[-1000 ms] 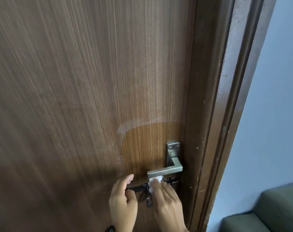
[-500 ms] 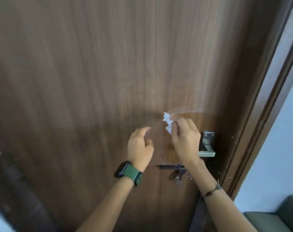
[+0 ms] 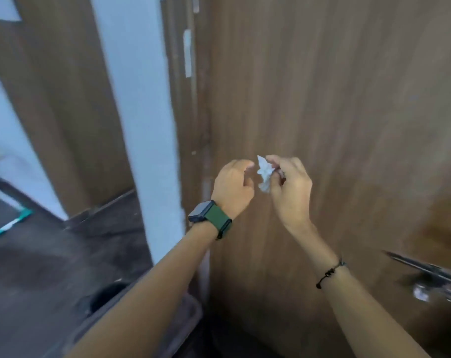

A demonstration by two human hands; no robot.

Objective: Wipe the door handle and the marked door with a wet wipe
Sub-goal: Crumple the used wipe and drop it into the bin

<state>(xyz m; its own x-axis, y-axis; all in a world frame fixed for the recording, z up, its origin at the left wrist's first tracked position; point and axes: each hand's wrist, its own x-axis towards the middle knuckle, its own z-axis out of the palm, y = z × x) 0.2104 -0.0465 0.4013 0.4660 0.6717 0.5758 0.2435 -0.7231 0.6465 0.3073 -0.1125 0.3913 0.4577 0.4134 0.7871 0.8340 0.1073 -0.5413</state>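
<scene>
The brown wooden door [image 3: 335,99] fills the right half of the view. My right hand [image 3: 289,187] is raised in front of the door's left part, pinching a crumpled white wet wipe [image 3: 264,173] between thumb and fingers. My left hand [image 3: 233,187], with a green-strapped watch on its wrist, hovers just left of the wipe with its fingers curled; its fingertip is close to the wipe and holds nothing. The door handle is out of frame. Only a dark key bar with blurred hanging keys [image 3: 431,280] shows at the right edge.
A white wall strip [image 3: 139,125] and the hinge-side door frame [image 3: 188,99] stand left of the door. Another brown door panel [image 3: 56,112] is at far left. Dark floor [image 3: 38,267] lies below, with a teal-edged object [image 3: 5,226] at the left edge.
The view has swung left, away from the handle. My right hand lifted the wipe off the handle and carried it leftward across the door; my left hand followed alongside.
</scene>
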